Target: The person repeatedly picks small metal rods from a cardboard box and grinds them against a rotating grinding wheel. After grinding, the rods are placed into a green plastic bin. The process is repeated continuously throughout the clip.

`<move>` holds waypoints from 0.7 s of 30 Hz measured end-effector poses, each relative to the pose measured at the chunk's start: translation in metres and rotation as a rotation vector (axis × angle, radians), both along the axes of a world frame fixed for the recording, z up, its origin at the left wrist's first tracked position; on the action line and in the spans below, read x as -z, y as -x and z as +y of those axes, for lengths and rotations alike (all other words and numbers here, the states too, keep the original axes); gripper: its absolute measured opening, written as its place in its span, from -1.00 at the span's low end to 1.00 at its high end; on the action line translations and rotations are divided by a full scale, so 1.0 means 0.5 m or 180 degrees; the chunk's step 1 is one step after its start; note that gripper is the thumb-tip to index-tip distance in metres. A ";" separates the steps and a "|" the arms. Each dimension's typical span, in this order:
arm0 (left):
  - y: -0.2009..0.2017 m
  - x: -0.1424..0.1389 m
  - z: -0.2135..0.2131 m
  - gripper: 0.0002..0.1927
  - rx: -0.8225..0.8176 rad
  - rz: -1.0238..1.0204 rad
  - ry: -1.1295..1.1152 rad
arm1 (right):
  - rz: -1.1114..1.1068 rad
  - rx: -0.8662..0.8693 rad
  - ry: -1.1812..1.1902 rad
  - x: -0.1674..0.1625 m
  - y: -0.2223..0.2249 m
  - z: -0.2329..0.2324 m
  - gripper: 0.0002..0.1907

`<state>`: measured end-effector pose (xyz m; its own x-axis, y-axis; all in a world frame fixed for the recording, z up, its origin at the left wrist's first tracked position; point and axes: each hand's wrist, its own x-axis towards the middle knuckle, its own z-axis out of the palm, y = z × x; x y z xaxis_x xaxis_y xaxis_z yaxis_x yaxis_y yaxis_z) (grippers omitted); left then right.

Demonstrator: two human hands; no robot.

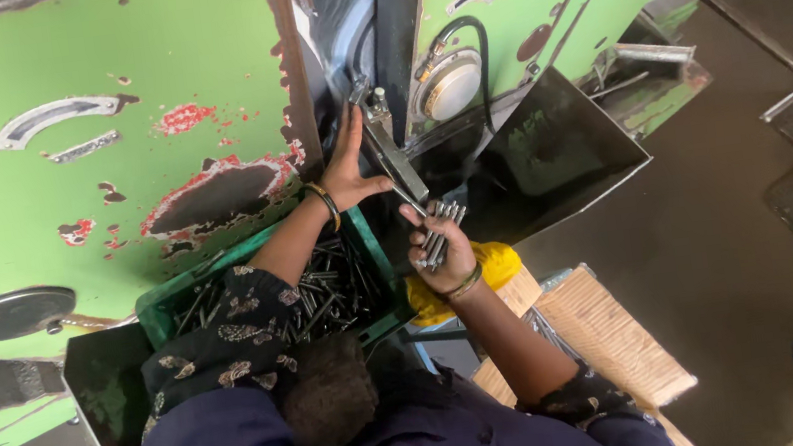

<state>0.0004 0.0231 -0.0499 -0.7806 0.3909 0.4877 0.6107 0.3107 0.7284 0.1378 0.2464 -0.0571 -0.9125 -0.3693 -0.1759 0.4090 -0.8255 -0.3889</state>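
My left hand (349,163) reaches up to the grey metal tooling (389,148) of a green press machine (107,168). Its fingers are stretched out flat against the tooling and I see nothing held in them. My right hand (441,253) is lower and to the right, closed around a bundle of short metal rods (438,228) whose ends fan out upward. A green crate (161,312) holding several dark metal rods sits under my left forearm. Both wrists wear bangles.
A yellow cloth (497,263) lies beneath my right hand. A black sheet-metal chute (569,146) slopes off to the right of the machine. Pale ribbed blocks (611,328) lie at lower right. A head of dark hair and navy clothing (338,402) fill the bottom.
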 end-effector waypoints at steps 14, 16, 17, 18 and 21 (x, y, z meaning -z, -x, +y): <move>0.000 0.042 0.007 -0.17 -0.0704 -0.0064 0.0113 | -0.0265 0.0255 0.0374 0.030 0.020 0.003 -0.74; -0.005 0.046 0.018 -0.22 -0.0944 -0.0227 0.0057 | -0.0437 0.0554 0.0220 0.029 0.024 0.000 -0.71; -0.008 0.043 0.023 -0.24 -0.1063 -0.0306 0.0040 | -0.0521 0.0703 0.0152 0.030 0.024 -0.002 -0.69; -0.009 0.037 0.021 -0.07 -0.0887 -0.0215 0.0177 | -0.0608 0.0819 0.0087 0.029 0.025 -0.002 -0.75; -0.016 0.012 0.010 0.41 -0.0458 -0.0069 0.0430 | -0.0757 0.1142 -0.0060 0.027 0.022 -0.004 -0.87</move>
